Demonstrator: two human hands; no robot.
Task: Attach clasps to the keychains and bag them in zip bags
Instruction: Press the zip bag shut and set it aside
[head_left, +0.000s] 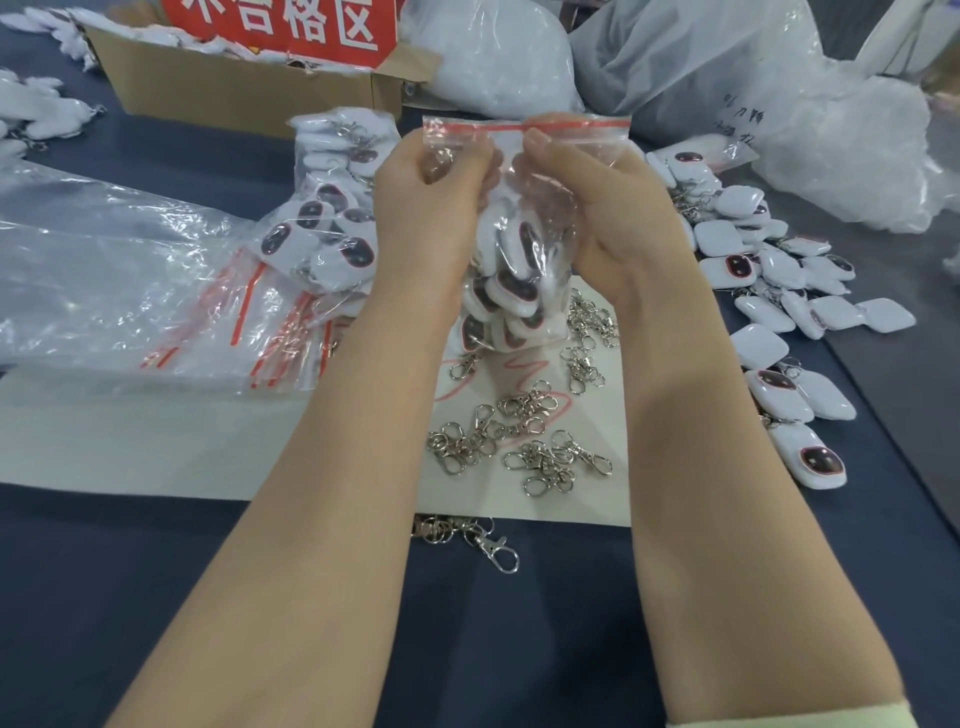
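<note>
Dark blue tabletop (156, 597), white paper sheet (156, 431) at centre. Left hand (426, 208) and right hand (608, 218), fingers curled, grip a clear, crinkled zip bag (535, 150) of glossy white rounded bagged keychains (511, 291) at 12 o'clock. Shiny metal clasps (519, 431) lie at 6 o'clock of it, loose keychains (779, 291) at 3 o'clock, cardboard box (234, 98) at 10 o'clock.

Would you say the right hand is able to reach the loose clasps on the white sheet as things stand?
Probably yes, once freed: the right hand now holds the zip bag with the left hand; the clasps lie uncovered on the sheet just below.
</note>
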